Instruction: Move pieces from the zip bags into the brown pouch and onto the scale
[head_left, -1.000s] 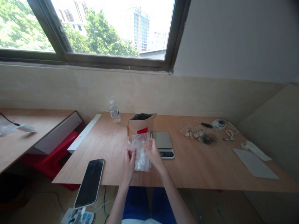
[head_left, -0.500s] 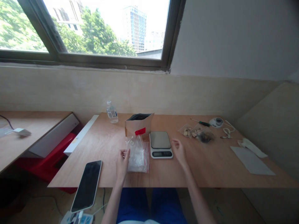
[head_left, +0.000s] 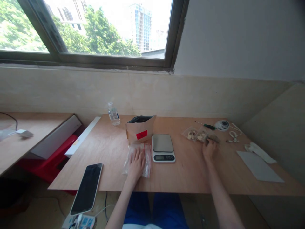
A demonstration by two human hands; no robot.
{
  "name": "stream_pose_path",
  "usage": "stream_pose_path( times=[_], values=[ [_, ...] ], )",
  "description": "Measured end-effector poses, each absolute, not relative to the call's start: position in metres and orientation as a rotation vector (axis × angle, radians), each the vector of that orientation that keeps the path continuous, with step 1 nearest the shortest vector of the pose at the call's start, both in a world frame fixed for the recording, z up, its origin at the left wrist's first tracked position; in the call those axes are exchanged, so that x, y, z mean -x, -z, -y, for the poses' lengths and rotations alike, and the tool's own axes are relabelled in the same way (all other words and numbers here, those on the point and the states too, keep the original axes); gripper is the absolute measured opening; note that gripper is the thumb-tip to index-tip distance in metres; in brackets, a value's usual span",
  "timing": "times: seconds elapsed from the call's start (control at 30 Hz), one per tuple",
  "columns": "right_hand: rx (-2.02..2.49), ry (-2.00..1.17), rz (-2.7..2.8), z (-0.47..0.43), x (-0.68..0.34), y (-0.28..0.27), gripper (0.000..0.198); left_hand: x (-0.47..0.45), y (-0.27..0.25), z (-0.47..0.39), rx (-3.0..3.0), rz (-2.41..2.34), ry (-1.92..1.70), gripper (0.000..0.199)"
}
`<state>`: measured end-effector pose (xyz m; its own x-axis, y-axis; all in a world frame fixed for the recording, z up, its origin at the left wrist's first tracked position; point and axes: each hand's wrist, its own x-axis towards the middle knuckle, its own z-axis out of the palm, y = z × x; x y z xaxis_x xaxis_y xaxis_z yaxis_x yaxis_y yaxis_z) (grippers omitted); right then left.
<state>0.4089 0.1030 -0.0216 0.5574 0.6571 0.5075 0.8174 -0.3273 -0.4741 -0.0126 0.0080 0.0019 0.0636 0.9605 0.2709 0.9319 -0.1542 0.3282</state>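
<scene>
My left hand (head_left: pixel 136 163) lies flat with fingers stretched out on a stack of clear zip-lock bags (head_left: pixel 147 162). Behind those bags stands an opened kraft paper pouch (head_left: pixel 141 129) with a red label and a dark inside. Beside the stack sits a white kitchen scale (head_left: pixel 163 146) with a bare metal plate. Over on the right, my right hand (head_left: pixel 210 149) has its fingers closed on a small zip-lock bag of dark contents (head_left: pixel 213 137). Two more small bags, a bag of pale pieces (head_left: pixel 191 134) and a similar pale-filled bag (head_left: pixel 201 135), lie just left of it.
A water bottle (head_left: pixel 114 114) stands at the back left. A green-handled screwdriver (head_left: pixel 209 127), a white dome camera (head_left: pixel 222 125) and its coiled cable (head_left: pixel 233 136) lie at the back right. A phone (head_left: pixel 87 189) sits by the front left edge; white sheets (head_left: pixel 259 165) lie far right.
My left hand has moved right and come down flat on the clear bags. My right hand has moved from beside the scale to the dark-filled bag and closed on it.
</scene>
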Motion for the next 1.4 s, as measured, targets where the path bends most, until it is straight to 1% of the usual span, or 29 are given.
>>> stream_pose_path(
  times=[0.1, 0.2, 0.3, 0.37, 0.5, 0.57, 0.63, 0.73, 0.77, 0.8, 0.87, 0.9, 1.0, 1.07, 1.1, 1.2, 1.27, 1.4],
  values=[
    [2.051, 0.249, 1.163, -0.091, -0.408, 0.017, 0.041, 0.014, 0.014, -0.012, -2.223, -1.948, -0.514, 0.048],
    [1.964, 0.106, 1.251, -0.078, -0.407, 0.015, 0.043, 0.017, 0.014, -0.015, -2.135, -1.892, -0.526, 0.048],
    [1.867, -0.06, 1.36, -0.067, -0.409, 0.009, 0.04, 0.021, 0.004, -0.016, -1.99, -1.809, -0.675, 0.044],
    [1.877, -0.087, 1.376, -0.06, -0.409, -0.003, 0.039, 0.023, -0.008, -0.015, -1.872, -1.723, -0.847, 0.04],
    [1.989, 0.023, 1.324, -0.041, -0.387, -0.054, 0.049, 0.017, -0.038, -0.003, -1.624, -1.46, -1.129, 0.033],
    [1.919, 0.027, 1.339, -0.03, -0.359, -0.088, 0.048, 0.007, -0.055, 0.005, -1.523, -1.339, -1.178, 0.03],
    [1.812, -0.114, 1.435, -0.017, -0.322, -0.119, 0.043, -0.005, -0.07, 0.012, -1.516, -1.245, -1.22, 0.031],
    [1.485, -0.541, 1.753, -0.004, -0.263, -0.152, 0.035, -0.018, -0.087, 0.019, -1.562, -1.168, -1.25, 0.043],
    [1.393, -0.667, 1.83, -0.002, -0.246, -0.158, 0.035, -0.019, -0.09, 0.02, -1.587, -1.156, -1.231, 0.043],
    [1.33, -0.759, 1.903, -0.002, -0.231, -0.162, 0.034, -0.019, -0.092, 0.021, -1.614, -1.151, -1.198, 0.038],
    [1.272, -0.803, 1.975, -0.005, -0.206, -0.163, 0.032, -0.017, -0.093, 0.021, -1.636, -1.165, -1.14, 0.022],
    [1.264, -0.754, 1.975, -0.007, -0.196, -0.16, 0.029, -0.015, -0.092, 0.022, -1.615, -1.182, -1.131, 0.021],
    [1.288, -0.435, 1.804, -0.012, -0.17, -0.144, 0.013, -0.01, -0.084, 0.022, -1.407, -1.224, -1.202, 0.024],
    [1.309, -0.321, 1.658, -0.009, -0.153, -0.131, 0.016, -0.009, -0.081, 0.022, -1.257, -1.205, -1.276, 0.023],
    [1.308, -0.35, 1.625, -0.005, -0.145, -0.125, 0.016, -0.009, -0.079, 0.022, -1.196, -1.187, -1.312, 0.023],
    [1.224, -0.65, 1.667, 0.008, -0.126, -0.112, 0.009, -0.01, -0.079, 0.022, -1.055, -1.113, -1.38, 0.023],
    [1.169, -0.785, 1.681, 0.015, -0.118, -0.108, 0.011, -0.01, -0.078, 0.023, -0.978, -1.088, -1.394, 0.023],
    [1.123, -0.823, 1.661, 0.017, -0.117, -0.106, 0.011, -0.009, -0.073, 0.024, -0.887, -1.102, -1.42, 0.024]
  ],
)
